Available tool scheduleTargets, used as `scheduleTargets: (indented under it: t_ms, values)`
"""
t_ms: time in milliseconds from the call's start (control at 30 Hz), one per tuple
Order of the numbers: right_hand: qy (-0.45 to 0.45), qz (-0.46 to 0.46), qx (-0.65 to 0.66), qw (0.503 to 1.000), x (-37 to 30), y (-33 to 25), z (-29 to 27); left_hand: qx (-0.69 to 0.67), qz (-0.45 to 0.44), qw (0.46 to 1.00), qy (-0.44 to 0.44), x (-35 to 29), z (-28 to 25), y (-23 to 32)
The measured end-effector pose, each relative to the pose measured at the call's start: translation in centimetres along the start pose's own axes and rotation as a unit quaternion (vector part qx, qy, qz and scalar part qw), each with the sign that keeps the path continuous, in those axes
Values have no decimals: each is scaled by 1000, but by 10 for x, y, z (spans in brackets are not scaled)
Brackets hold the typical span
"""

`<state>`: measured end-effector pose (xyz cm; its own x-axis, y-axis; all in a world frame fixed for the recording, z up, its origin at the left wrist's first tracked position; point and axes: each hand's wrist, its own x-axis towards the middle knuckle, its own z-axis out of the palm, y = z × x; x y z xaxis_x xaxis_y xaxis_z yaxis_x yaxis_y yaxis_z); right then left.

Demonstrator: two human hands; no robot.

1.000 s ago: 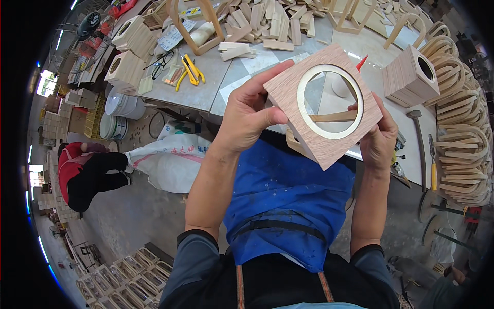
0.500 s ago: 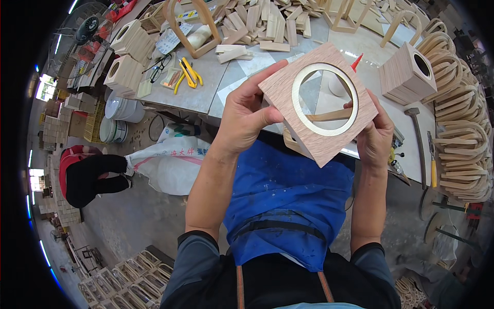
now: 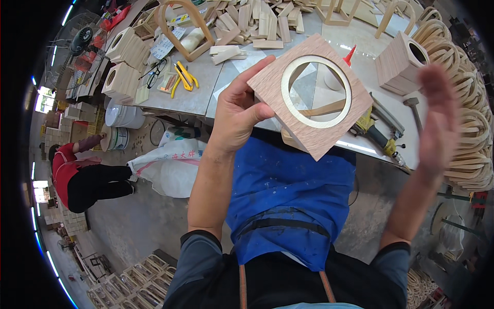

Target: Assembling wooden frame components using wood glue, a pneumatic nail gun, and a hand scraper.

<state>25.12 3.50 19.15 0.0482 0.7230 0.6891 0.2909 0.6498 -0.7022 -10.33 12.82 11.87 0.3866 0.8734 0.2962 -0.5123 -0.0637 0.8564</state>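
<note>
My left hand (image 3: 241, 105) is closed on the left edge of a square wooden box (image 3: 319, 141), keeping it tilted above the front of the workbench. The box has a large round opening lined with a pale ring (image 3: 288, 105), and through it a strip of wood and the bench show. My right hand (image 3: 437, 121) is off the box, raised at the right by the stacked bent-wood loops. Motion smears its fingers. Close to it, a hammer (image 3: 413, 106) lies on the bench, partly covered by the hand. A yellow-and-black air tool (image 3: 374, 135) lies just right of the box.
The workbench (image 3: 203, 95) carries yellow pliers (image 3: 183, 80), loose wood blocks (image 3: 257, 23), an arched wooden frame (image 3: 186, 31) and another holed box (image 3: 396, 64). Bent-wood loops (image 3: 471, 129) are piled at the right. A person in red (image 3: 77, 177) bends near white buckets (image 3: 123, 114) at left.
My right hand has let go of the box and swung out to the right. My left hand still holds the box, slightly further left. The person in red has an arm stretched toward the buckets.
</note>
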Motion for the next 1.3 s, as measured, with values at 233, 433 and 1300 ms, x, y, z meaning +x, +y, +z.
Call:
scheduleTargets:
  t_ms: [233,433,1300]
  values:
    - [5,-2,-66,998,-33,-4,-11,0,36,999,0,6,2,1]
    - [-2,39,-69,997,-58,17,6,-3,21,1000,-8,10,3,-2]
    - [3,104,-351,931,-86,-12,-20,-26,22,999,-20,4,-2,-5]
